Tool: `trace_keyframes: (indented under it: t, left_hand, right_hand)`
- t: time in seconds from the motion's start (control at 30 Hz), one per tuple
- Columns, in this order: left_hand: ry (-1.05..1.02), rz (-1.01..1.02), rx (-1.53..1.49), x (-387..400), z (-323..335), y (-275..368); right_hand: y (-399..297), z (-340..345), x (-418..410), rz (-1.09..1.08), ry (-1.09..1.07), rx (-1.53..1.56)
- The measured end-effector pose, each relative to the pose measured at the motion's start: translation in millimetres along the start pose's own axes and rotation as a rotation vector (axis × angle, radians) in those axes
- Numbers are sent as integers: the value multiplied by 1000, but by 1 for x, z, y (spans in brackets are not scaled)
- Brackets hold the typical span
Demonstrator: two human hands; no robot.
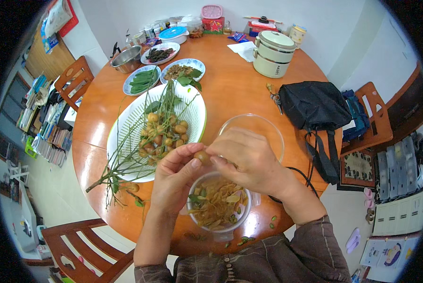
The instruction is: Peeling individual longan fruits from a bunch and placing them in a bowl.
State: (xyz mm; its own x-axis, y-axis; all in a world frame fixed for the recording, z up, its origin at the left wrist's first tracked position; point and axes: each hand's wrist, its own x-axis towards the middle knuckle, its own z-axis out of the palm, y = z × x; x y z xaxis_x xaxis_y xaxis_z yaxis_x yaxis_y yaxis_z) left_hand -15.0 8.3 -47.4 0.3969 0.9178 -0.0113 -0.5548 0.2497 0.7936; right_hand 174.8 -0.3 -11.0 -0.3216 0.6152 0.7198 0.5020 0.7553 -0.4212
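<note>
A small round brown fruit is pinched between the thumb and fingers of my left hand. My right hand touches its right side with thumb and fingertips; the curled fingers hide part of the contact. Just below both hands stands a clear plastic container holding brownish peels and some green bits. At the left, a white oval colander with a green rim bears a bunch of the same brown fruits on leafy green stems. Behind my right hand lies a round clear glass dish or lid.
Plates of green pods, brown food and dark food stand behind the colander beside a metal pot. A pale green lunch container, keys and a black bag occupy the right. Green bits lie near the front edge.
</note>
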Motion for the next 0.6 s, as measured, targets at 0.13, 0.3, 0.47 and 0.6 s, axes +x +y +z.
trace_keyframes:
  t: [0.13, 0.3, 0.47, 0.6]
  left_hand:
    - [-8, 0, 34, 1, -5, -2]
    - [18, -7, 77, 1, -5, -4]
    - [3, -17, 58, 1, -5, -2]
    - [-28, -66, 30, 1, 0, 3]
  right_hand:
    - [1, -1, 0, -59, -35, -60]
    - [2, 1, 1, -103, -32, -111]
    - [3, 3, 3, -81, 8, -91]
    - [5, 3, 2, -74, -14, -72]
